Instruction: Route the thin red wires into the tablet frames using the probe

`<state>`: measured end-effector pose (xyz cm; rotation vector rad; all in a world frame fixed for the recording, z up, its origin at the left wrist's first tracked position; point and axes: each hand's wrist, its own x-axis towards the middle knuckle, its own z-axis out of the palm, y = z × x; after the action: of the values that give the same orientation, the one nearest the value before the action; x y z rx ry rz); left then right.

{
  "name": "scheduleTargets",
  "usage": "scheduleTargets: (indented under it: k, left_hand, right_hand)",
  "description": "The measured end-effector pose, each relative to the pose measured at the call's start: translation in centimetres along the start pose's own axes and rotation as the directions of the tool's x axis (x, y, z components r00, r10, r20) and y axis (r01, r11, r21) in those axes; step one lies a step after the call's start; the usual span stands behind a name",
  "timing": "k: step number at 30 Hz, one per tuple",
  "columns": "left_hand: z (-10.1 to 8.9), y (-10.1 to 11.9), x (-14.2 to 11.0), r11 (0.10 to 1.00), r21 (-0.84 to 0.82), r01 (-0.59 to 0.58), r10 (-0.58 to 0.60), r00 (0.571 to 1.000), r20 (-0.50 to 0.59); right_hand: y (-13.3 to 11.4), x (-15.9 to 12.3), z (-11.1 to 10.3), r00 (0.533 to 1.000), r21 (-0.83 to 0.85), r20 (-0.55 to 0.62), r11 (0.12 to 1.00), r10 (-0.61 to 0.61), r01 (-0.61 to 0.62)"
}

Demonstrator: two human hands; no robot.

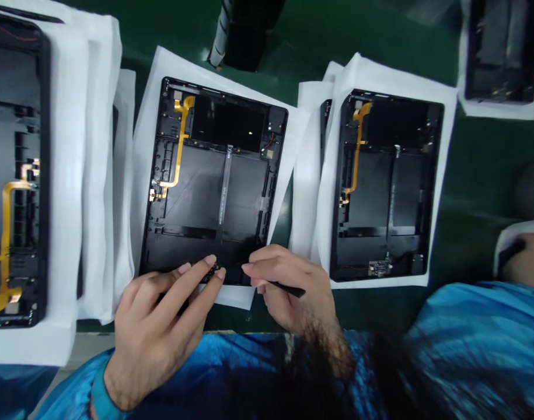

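Observation:
An open black tablet housing (pixel 209 181) lies on white foam sheet (pixel 155 146), with a gold flex cable (pixel 179 146) along its left side and a thin grey strip (pixel 225 186) down its middle. My left hand (pixel 166 324) pinches a small dark circuit part (pixel 212 271) at the housing's near edge. Close beside it, my right hand (pixel 290 286) is shut on a black spudger (pixel 288 289), whose tip is hidden behind my fingers. Both hands rest at the near edge of the housing.
Similar housings on white sheets lie to the left (pixel 17 181) and right (pixel 387 184) on a green mat (pixel 481 163). A further black housing (pixel 503 52) sits at the top right. A co-worker's blue-sleeved arm and hand (pixel 523 259) shows at the right edge.

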<state>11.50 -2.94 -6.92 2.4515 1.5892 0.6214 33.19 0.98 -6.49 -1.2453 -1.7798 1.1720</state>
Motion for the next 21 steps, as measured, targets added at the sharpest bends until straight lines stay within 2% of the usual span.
scheduleTargets:
  k: [6, 10, 14, 19, 21]
  left_hand:
    - [-0.1, 0.0, -0.1, 0.998, 0.060, -0.003, 0.002, 1.000, 0.024]
    - [-0.3, -0.1, -0.1, 0.990, 0.144, -0.002, -0.006, 0.998, 0.054]
    - [-0.1, 0.2, -0.2, 0.952, 0.300, -0.066, 0.037, 0.994, 0.100]
    - [-0.3, -0.2, 0.0, 0.991, 0.133, 0.029, -0.032, 0.999, 0.022]
    - [-0.6, -1.5, 0.3, 0.974, 0.199, -0.104, 0.093, 0.994, 0.064]
  right_hand:
    - [0.8, 0.4, 0.3, 0.989, -0.006, -0.052, 0.991, -0.137, 0.137]
    - [0.7, -0.1, 0.5, 0.995, -0.002, -0.076, 0.998, -0.062, 0.062]
    - [0.3, -0.8, 0.9, 0.985, 0.039, -0.159, 0.998, 0.062, -0.056]
    - [0.4, -0.9, 1.2, 0.976, 0.098, -0.201, 0.993, 0.079, -0.060]
    - [0.6, -0.9, 1.2, 0.969, 0.153, -0.223, 0.986, 0.103, -0.069]
